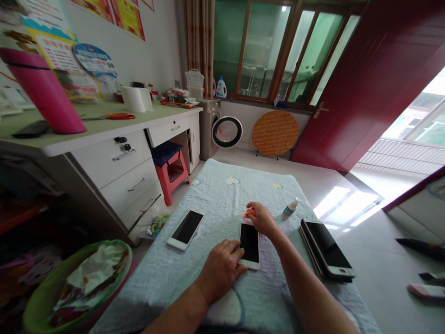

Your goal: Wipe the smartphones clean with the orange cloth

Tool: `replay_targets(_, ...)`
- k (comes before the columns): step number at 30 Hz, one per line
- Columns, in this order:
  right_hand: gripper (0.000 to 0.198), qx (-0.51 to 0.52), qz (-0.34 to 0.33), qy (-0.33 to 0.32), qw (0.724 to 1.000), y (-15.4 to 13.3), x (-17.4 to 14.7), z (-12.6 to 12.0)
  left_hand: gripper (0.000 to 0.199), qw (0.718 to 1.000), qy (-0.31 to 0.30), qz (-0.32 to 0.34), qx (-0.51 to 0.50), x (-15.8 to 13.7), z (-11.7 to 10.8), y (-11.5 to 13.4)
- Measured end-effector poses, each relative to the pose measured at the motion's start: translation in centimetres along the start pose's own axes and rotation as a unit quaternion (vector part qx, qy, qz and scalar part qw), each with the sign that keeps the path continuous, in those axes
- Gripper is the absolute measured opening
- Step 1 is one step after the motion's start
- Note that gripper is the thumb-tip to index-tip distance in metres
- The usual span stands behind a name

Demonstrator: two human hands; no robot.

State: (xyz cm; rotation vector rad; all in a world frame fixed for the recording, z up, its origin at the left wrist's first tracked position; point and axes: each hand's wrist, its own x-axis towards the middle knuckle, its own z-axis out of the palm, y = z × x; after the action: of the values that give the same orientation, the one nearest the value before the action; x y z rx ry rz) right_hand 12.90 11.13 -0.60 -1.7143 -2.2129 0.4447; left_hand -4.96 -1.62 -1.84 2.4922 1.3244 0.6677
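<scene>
In front of me a white smartphone [251, 243] with a dark screen lies face up on the light blue quilted cover. My left hand [225, 260] grips its lower left side, fingers on the edge and thumb by the bottom corner. At the phone's top end, my right hand [261, 218] pinches a small orange cloth [249, 213]. Another white smartphone [187, 228] lies to the left, dark screen up. A small spray bottle [289, 208] with blue contents or label leans or lies right of my right hand. Farther right is a stack of smartphones [327, 250].
The quilted cover [239, 185] drapes over the low table. A bin with a green rim [129, 260] stands at lower left. Beyond are a red stool [174, 174], a desk with drawers [114, 167], a washing machine with its door [227, 131] open, and a red door [347, 83].
</scene>
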Motion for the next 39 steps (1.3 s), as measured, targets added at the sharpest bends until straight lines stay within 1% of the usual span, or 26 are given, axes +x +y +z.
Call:
replay_targets(1,0.032,0.0,0.004,0.015,1.0,0.0,-0.1,0.1,0.026,1.0,0.001,0.002,0.001,0.0,0.0,0.0)
replay_targets(3,0.031,-0.001,0.006,0.024,1.0,0.2,-0.4,0.1,0.026,1.0,0.003,0.005,0.004,0.0,0.0,0.0)
replay_targets(6,0.024,0.003,-0.015,-0.001,1.0,0.6,-1.0,-0.2,0.028,1.0,0.002,0.0,0.008,-0.1,0.0,0.0)
replay_targets(9,0.026,0.008,-0.033,-0.023,0.999,1.0,-1.5,-0.9,0.027,1.0,0.001,-0.001,0.01,-0.1,0.0,0.2)
replay_targets(15,0.028,-0.003,-0.023,-0.036,0.999,1.2,-1.5,-1.8,0.026,1.0,-0.002,0.007,0.018,0.0,0.1,0.0)
replay_targets(18,0.027,-0.001,-0.023,-0.042,0.999,0.8,-1.0,-1.6,0.023,1.0,-0.008,0.016,0.015,0.0,0.2,-0.2)
replay_targets(22,0.028,0.004,-0.023,-0.05,0.998,0.1,-0.2,-1.0,0.02,0.999,0.0,0.03,0.013,0.0,0.3,-0.5)
replay_targets(28,0.028,0.012,-0.033,-0.048,0.998,-1.0,0.0,-0.5,0.024,0.999,0.017,0.037,0.002,0.0,0.3,-0.6)
replay_targets(31,0.029,0.016,-0.038,-0.046,0.998,-1.1,-0.3,-0.4,0.026,0.999,0.01,0.042,-0.011,0.0,0.2,-0.4)
replay_targets(34,0.028,0.014,-0.043,-0.052,0.998,-0.7,-0.7,-0.5,0.028,0.999,0.005,0.038,-0.012,0.0,0.2,-0.3)
replay_targets(39,0.026,-0.01,-0.044,-0.063,0.997,1.2,-1.3,-1.4,0.03,0.999,0.015,0.035,-0.004,0.0,0.6,-0.2)
